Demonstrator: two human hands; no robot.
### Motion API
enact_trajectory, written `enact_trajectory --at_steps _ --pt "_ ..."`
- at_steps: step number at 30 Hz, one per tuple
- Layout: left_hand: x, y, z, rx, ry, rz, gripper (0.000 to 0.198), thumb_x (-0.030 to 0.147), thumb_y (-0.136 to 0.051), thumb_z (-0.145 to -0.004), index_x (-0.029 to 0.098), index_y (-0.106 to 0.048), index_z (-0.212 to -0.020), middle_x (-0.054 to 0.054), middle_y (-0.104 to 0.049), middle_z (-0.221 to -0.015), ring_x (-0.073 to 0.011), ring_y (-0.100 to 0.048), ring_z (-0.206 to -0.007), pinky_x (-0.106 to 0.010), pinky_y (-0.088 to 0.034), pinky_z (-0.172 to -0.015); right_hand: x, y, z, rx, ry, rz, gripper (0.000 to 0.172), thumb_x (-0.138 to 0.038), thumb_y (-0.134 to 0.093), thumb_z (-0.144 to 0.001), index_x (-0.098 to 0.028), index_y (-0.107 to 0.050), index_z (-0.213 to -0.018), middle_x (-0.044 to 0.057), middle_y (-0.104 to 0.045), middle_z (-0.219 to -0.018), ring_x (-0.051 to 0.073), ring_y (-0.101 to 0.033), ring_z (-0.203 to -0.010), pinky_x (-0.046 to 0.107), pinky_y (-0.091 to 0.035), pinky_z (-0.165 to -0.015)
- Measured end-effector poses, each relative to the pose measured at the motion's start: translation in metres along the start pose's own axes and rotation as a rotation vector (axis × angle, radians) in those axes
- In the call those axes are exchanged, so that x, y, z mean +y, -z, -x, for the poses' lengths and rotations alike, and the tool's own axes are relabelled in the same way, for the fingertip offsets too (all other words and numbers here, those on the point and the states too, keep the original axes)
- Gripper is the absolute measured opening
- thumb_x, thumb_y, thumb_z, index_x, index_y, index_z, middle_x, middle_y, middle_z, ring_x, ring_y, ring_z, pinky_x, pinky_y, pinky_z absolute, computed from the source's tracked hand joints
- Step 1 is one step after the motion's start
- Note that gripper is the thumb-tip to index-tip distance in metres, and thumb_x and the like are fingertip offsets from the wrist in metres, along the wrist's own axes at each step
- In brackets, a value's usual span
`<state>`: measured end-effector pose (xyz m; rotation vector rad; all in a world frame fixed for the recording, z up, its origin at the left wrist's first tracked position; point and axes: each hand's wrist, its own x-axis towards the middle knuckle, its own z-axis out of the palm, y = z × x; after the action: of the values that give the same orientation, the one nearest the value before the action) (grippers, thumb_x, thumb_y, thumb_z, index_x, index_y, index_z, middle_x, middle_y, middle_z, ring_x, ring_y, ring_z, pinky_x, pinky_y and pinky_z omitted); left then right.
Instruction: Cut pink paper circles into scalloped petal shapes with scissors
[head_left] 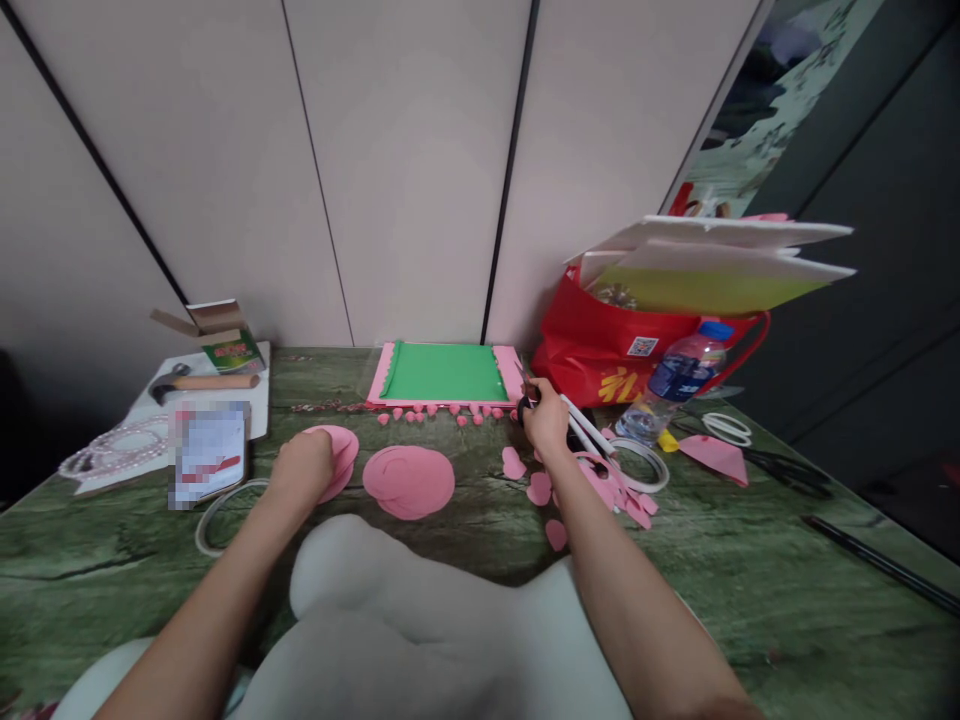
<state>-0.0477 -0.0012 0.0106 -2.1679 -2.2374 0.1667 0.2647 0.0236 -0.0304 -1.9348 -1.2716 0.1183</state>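
My left hand (306, 462) is closed at the edge of some round pink paper pieces (343, 458), left of centre on the table; its fingertips are mostly hidden behind the hand. Beside it lies a stack of larger pink paper rounds (409, 482). My right hand (547, 412) grips a pair of scissors (528, 392) by the dark handles, blades pointing up and away toward the green sheet. Small pink petal-shaped cutouts (539, 489) and pink paper scraps (600, 482) lie around my right forearm.
A green sheet (446, 372) on pink paper lies at the back, small pink pieces (478, 412) before it. Right: red bag (592, 335), water bottle (679, 375), tape roll (661, 465), black pen (877, 560). Left: phone (210, 450), hammer (217, 382), open box (231, 350).
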Motion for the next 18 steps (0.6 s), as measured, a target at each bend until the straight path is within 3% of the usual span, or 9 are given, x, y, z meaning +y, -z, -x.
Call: enact_trajectory --at_steps 8,18 --pt "0.000 0.002 0.002 -0.016 -0.031 -0.019 0.028 0.018 -0.043 -0.078 0.010 -0.069 -0.082 -0.021 -0.071 -0.085 -0.0311 -0.065 -0.087 -0.032 -0.045 -0.068 0.023 -0.021 -0.009 0.024 -0.121 0.170 0.030 -0.017 -0.056 -0.075 -0.018 -0.065 -0.104 0.014 -0.070 -0.090 0.028 -0.064 -0.086 0.032 -0.045 -0.071" --pt "-0.002 -0.001 0.001 0.004 -0.050 -0.031 0.031 0.021 -0.040 -0.080 0.009 -0.067 -0.086 -0.021 -0.070 -0.085 -0.0327 -0.065 -0.087 -0.033 -0.045 -0.068 0.023 -0.029 -0.007 -0.016 -0.118 0.237 0.028 -0.022 -0.061 -0.075 -0.020 -0.066 -0.102 0.015 -0.070 -0.085 0.029 -0.065 -0.086 0.035 -0.045 -0.072"
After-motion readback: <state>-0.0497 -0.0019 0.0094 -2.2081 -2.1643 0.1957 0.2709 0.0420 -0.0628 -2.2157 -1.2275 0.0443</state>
